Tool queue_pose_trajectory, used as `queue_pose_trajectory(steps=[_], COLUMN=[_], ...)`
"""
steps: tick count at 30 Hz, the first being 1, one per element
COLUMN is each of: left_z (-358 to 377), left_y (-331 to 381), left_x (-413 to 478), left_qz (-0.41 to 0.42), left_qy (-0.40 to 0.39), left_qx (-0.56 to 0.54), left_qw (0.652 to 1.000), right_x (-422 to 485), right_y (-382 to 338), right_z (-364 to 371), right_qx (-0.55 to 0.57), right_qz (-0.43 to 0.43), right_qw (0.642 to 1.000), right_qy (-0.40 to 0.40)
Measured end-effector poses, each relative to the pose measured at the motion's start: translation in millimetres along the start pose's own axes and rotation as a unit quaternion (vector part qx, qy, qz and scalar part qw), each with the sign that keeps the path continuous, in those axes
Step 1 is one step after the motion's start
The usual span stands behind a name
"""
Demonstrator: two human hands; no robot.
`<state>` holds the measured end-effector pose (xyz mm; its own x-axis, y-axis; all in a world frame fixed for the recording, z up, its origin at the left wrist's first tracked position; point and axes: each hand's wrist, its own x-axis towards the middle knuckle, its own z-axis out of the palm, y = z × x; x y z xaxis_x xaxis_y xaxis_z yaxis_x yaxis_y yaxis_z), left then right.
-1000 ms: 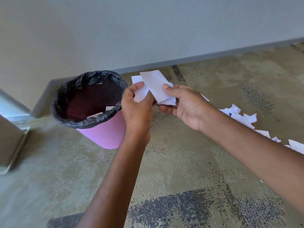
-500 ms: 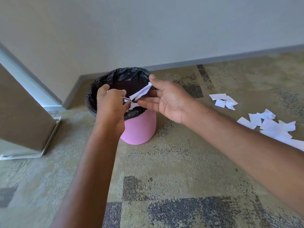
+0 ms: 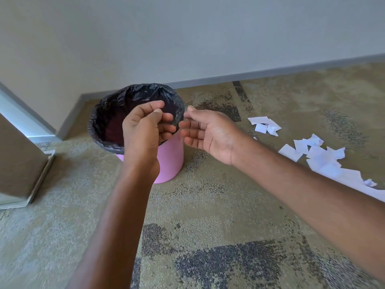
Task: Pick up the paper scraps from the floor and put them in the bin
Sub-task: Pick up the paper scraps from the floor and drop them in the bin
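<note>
A pink bin [image 3: 170, 161] with a black liner [image 3: 133, 94] stands on the carpet near the wall corner. My left hand [image 3: 143, 130] hovers over the bin's near rim, fingers loosely curled, nothing in it. Just right of the rim, my right hand [image 3: 208, 132] is held palm up with fingers spread and empty. White paper scraps [image 3: 264, 125] lie on the floor to the right, and a larger scatter of scraps [image 3: 325, 159] runs toward the right edge. My left hand hides part of the bin's inside.
A grey wall with a dark baseboard [image 3: 270, 73] runs behind the bin. A brown door or panel [image 3: 18, 161] stands at the left on a pale threshold. Patterned carpet [image 3: 208, 226] covers the floor in front.
Both hands held paper scraps over the bin a moment ago; the scraps have left my hands and both hands now hang empty at the rim.
</note>
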<state>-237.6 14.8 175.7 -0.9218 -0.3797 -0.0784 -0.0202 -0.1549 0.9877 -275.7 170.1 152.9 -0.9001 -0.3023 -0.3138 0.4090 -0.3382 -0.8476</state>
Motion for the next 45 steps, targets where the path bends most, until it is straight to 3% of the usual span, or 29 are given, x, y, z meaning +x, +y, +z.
queue_pose_trajectory(steps=[13,22,26,34,38,42,45], left_z=[133.3,213.9,239.6,289.8,310.1,316.9,319.7], left_y=[-86.5,-180.3,-225.5,-285.8,-304.7,-316.0,-319.5], left_x=[-43.5,-81.8,-96.1,-108.8,-108.5,-103.8,-99.3], left_qz=[-0.075,-0.123,-0.075,0.116,0.141,0.176,0.197], left_qy=[-0.159,-0.274,-0.317,-0.385,-0.391,-0.386,-0.385], left_qx=[0.063,0.168,0.245,0.456,0.505,0.587,0.600], left_qw=[0.982,0.939,0.913,0.794,0.756,0.689,0.673], right_x=[-69.1,-145.4,-181.0,-242.5,-259.6,-265.9,-267.5], right_y=[-17.9,-27.3,-22.0,9.2,23.4,34.1,43.7], right_z=[-159.9,-292.6,-344.7,-419.5,-447.7,-462.7,-468.2], right_qx=[0.017,0.059,0.080,0.086,0.085,0.064,0.034], right_qz=[-0.026,-0.033,-0.033,-0.004,0.010,0.020,0.038], right_qw=[0.983,0.940,0.918,0.885,0.873,0.866,0.866], right_qy=[0.183,0.333,0.387,0.457,0.480,0.495,0.498])
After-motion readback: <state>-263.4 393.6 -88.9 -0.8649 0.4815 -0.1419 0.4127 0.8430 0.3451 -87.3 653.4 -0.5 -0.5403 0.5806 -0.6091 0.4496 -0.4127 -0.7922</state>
